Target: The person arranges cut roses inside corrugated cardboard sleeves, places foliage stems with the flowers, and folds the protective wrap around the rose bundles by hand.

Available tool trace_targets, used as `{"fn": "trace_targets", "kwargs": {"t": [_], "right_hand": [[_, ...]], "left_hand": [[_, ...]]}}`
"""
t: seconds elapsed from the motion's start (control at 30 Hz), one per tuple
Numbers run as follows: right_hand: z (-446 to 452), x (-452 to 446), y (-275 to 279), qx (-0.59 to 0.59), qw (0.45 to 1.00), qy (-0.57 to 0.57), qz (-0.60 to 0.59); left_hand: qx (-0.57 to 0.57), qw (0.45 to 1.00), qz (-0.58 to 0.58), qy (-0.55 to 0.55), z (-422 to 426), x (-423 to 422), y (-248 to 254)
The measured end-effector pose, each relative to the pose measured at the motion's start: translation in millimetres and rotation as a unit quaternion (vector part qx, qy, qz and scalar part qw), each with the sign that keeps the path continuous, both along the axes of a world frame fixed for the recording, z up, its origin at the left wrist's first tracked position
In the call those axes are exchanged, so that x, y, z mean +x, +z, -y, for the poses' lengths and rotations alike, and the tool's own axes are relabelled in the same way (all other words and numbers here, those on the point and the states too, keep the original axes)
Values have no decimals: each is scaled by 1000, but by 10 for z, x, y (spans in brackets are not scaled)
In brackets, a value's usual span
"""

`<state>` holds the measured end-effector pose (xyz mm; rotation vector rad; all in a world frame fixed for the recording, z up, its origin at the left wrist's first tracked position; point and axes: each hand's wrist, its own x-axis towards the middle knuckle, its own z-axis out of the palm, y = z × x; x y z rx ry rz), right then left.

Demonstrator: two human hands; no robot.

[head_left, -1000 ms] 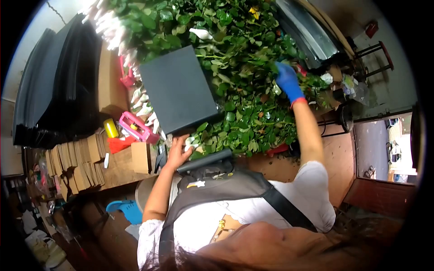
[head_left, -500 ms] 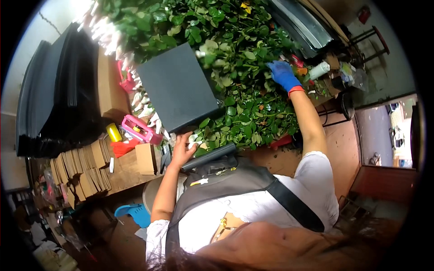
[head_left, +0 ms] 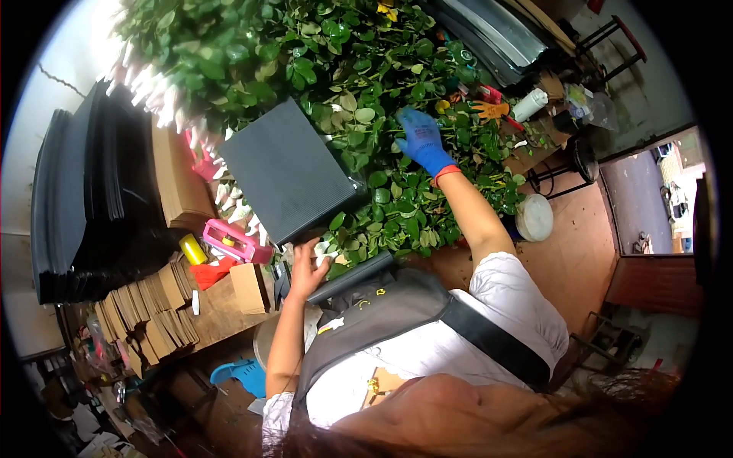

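a flower-packing workshop: massed leafy stems (head_left: 416, 217), dark sheet stacks (head_left: 103, 202), cardboard pieces (head_left: 149, 309), worktable (head_left: 216, 314)

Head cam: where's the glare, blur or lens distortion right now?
Head view: upper-left glare washes out the wall and some white-tipped stems. Head view: nearby leaves look soft. Head view: bright sheen on the dark sheets, upper right. Head view: strong fisheye, black corners.

Blue-gloved right hand (head_left: 424, 143) among green leaves (head_left: 413, 227), bare left hand (head_left: 307, 269) beside dark box (head_left: 281, 168), pink holder (head_left: 235, 242) on the left
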<state>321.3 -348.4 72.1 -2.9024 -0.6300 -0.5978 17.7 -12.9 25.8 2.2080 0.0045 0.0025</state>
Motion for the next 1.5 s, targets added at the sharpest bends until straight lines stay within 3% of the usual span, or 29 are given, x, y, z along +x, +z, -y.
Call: {"fn": "trace_targets", "kwargs": {"t": [0.13,0.23,0.27,0.3,0.37,0.43,0.47,0.5,0.57,0.6,0.7,0.77,0.8,0.83,0.9,0.97,1.03,1.1,1.17,1.2,1.27,1.3,1.43,1.5], "right_hand": [[-45,116,1,-16,985,30,-168],[-19,124,544,42,999,17,-19],[-36,84,779,74,986,13,150],[5,91,1018,102,975,37,193],[73,340,955,78,978,78,180],[76,457,1073,97,995,-19,-4],[107,462,1223,149,975,38,163],[44,471,1343,183,956,16,228],[108,511,1293,115,984,61,126],[98,519,1237,144,989,28,-16],[102,570,1278,264,953,44,141],[7,339,1614,98,961,150,212],[-34,269,1656,78,970,155,171],[-95,184,1747,57,977,158,135],[-300,-145,1927,92,939,244,224],[-556,-748,2172,-82,976,202,-9],[-680,-1093,1893,-98,959,238,-120],[-703,-1313,1373,-50,933,304,-184],[-803,-1342,1066,-152,916,232,-290],[-798,-1360,903,-201,898,193,-342],[-641,-1376,292,-189,916,189,-301],[-634,-1381,309,-183,924,187,-278],[-749,-1393,332,-198,898,68,-387],[-695,-1405,148,-178,917,102,-343]], "left_hand": [[-53,997,-48,13,30,-11,37],[-60,997,-45,7,47,-5,71],[-62,997,-53,11,52,5,56],[-65,996,-64,16,50,-7,41],[0,999,-47,0,16,-8,20],[-1,1000,-20,-6,-39,-21,7],[1,1000,0,-10,-82,-5,-60],[-6,1000,16,-7,5,14,-45],[-6,999,-36,1,12,-16,-19],[-2,1000,-31,-2,17,-47,1],[1,1000,0,-15,-36,-1,-35],[-23,1000,-12,3,-56,7,-37],[62,997,54,9,-49,31,-5],[71,996,44,13,-63,54,-1],[94,990,98,31,-51,89,-162],[23,997,45,63,25,80,-43],[-49,996,16,75,-29,63,-213],[-124,985,80,92,-21,66,-494],[-104,983,-103,115,-73,76,-216],[-120,985,-47,112,-72,57,-285],[-116,988,32,100,-98,52,-443],[-113,986,44,110,-85,69,-461],[-138,982,30,128,-10,48,-325],[-107,988,46,105,32,69,-145]]}}
